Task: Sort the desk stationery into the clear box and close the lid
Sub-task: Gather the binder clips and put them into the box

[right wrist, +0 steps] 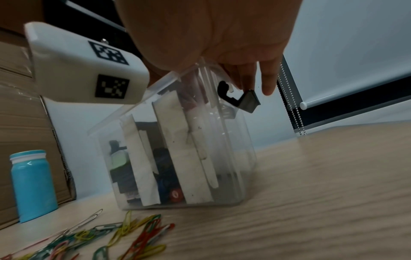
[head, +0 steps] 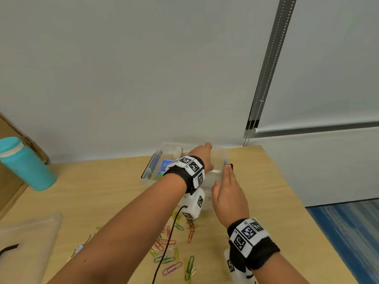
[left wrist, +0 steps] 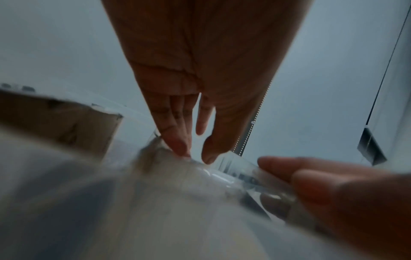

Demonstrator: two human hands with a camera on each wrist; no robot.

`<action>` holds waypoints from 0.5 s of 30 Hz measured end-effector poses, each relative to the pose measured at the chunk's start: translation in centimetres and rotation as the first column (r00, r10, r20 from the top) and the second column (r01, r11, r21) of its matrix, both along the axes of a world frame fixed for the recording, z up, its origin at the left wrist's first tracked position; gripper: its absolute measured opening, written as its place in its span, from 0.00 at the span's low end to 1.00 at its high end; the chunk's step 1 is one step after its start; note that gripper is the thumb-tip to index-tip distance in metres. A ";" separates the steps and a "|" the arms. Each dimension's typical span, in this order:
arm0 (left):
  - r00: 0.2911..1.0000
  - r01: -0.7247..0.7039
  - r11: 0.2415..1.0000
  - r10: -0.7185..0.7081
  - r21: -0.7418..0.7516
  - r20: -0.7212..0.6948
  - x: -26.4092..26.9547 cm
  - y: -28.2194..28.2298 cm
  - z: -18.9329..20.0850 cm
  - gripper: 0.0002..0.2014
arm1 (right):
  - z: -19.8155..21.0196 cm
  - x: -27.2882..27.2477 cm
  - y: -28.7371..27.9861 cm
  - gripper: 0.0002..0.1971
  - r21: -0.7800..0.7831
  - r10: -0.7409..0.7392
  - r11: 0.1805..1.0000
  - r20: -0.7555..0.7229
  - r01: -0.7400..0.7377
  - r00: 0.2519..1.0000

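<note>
The clear box [head: 150, 180] stands at the back of the desk by the wall, holding white dividers and stationery [right wrist: 169, 176]. Its clear lid [right wrist: 124, 119] lies on top. My left hand [head: 202, 155] reaches over the lid, and its straight fingertips [left wrist: 180, 146] touch the lid's far part. My right hand [head: 224, 181] lies along the box's right side, thumb on the lid, fingers straight down beside the black latch [right wrist: 242, 100], which is flipped outward. Several coloured paper clips [head: 170, 249] lie loose on the desk in front of the box.
A teal bottle [head: 24, 162] stands at the left by a cardboard box [right wrist: 22, 123]. A flat clear tray [head: 28, 242] lies at the near left. The desk's right edge [head: 307, 212] drops to blue carpet. A blind cord [head: 254, 111] hangs behind the box.
</note>
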State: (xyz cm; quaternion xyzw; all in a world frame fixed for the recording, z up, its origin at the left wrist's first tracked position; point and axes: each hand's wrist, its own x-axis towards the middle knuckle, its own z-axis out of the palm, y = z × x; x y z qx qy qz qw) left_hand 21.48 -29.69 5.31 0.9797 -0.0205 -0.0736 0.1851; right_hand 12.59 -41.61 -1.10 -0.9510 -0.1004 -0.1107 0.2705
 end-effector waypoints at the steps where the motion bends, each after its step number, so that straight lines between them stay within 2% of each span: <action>1: 1.000 0.001 1.000 -0.001 0.008 -0.012 0.0 0.1 0.0 0.29 | 0.0 0.0 0.0 0.30 -0.002 0.000 1.000 -0.001 0.000 1.000; 5: 0.999 0.021 1.000 -0.020 -0.004 0.043 -2.2 1.2 1.7 0.22 | -0.1 0.0 0.0 0.30 -0.004 -0.002 1.000 0.006 0.002 1.000; 9: 0.975 0.034 0.984 0.005 -0.173 0.220 -7.9 3.8 3.7 0.16 | -0.3 0.1 -0.1 0.32 -0.019 -0.009 1.000 0.003 0.010 1.000; 12: 0.944 -0.012 0.967 0.095 -0.254 0.316 -13.4 7.5 3.1 0.13 | -0.5 0.1 -0.1 0.30 -0.016 -0.024 1.000 -0.005 0.024 1.000; 15: 0.937 -0.134 0.971 0.190 -0.199 0.295 -18.3 12.7 0.9 0.12 | -0.7 0.1 0.0 0.28 -0.009 -0.045 0.999 0.012 0.045 0.999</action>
